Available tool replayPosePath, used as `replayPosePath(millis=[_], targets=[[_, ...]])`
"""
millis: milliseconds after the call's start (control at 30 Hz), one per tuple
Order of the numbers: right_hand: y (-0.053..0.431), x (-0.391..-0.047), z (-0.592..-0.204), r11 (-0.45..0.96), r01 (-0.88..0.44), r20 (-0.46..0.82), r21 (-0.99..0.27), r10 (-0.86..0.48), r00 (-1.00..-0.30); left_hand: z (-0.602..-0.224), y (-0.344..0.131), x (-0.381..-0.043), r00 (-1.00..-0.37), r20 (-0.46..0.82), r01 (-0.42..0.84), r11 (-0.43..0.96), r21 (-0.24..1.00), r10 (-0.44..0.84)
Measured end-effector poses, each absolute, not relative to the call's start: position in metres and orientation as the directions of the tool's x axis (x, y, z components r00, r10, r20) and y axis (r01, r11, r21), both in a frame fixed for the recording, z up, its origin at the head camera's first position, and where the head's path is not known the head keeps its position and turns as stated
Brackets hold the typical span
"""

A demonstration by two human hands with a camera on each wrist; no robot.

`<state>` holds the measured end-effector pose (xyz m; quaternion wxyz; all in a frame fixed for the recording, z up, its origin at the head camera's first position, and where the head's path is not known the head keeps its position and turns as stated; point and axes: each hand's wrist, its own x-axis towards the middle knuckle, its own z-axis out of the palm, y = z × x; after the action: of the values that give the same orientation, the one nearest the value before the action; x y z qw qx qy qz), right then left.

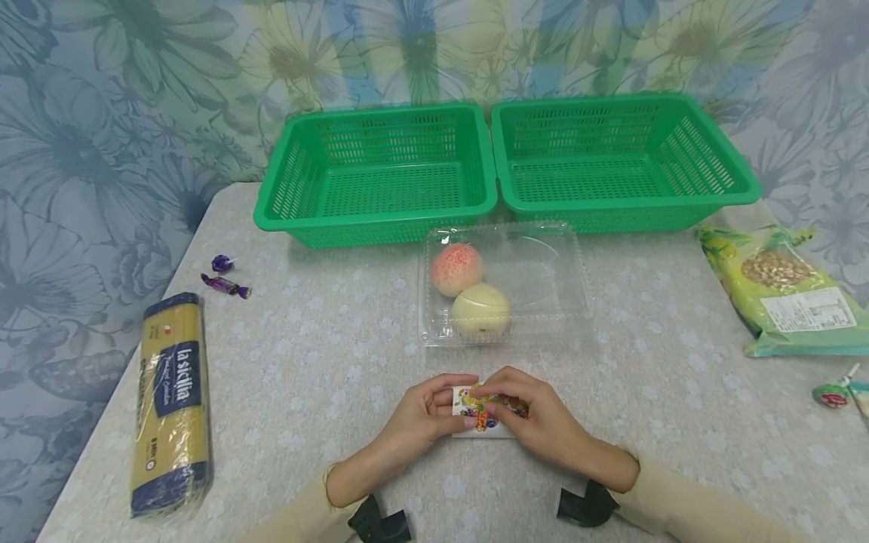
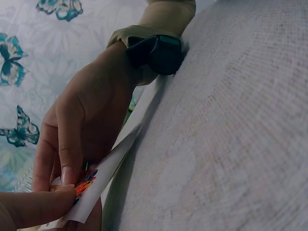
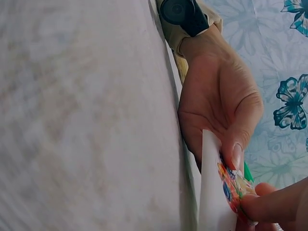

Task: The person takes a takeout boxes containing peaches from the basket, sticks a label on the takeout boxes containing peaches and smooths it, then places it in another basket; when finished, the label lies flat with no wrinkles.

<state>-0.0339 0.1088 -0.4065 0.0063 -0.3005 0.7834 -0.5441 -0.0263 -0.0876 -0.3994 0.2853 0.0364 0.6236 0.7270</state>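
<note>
A small white card printed with colourful fruit lies between my two hands, low over the table's front part. My left hand grips its left side, thumb on the printed face and fingers behind. With thumb and fingertips, my right hand pinches at the printed face and covers its right part. In the left wrist view the card stands tilted above the tablecloth. Just beyond the hands sits a clear plastic box holding a pink peach and a pale yellow round fruit.
Two green baskets stand along the back. On the left lie a spaghetti pack and two purple-wrapped sweets. A green-yellow bag and a lollipop lie at the right.
</note>
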Motion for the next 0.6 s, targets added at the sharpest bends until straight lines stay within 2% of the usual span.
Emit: replayPosePath(millis=[600], targets=[[0.1149,-0.0361,-0.3993,0.187,-0.336,0.209,-0.923,-0.491,-0.846,-0.3979,-0.0885,-0.0261,-0.834,-0.296,-0.348,-0.028,0.937,0.466]])
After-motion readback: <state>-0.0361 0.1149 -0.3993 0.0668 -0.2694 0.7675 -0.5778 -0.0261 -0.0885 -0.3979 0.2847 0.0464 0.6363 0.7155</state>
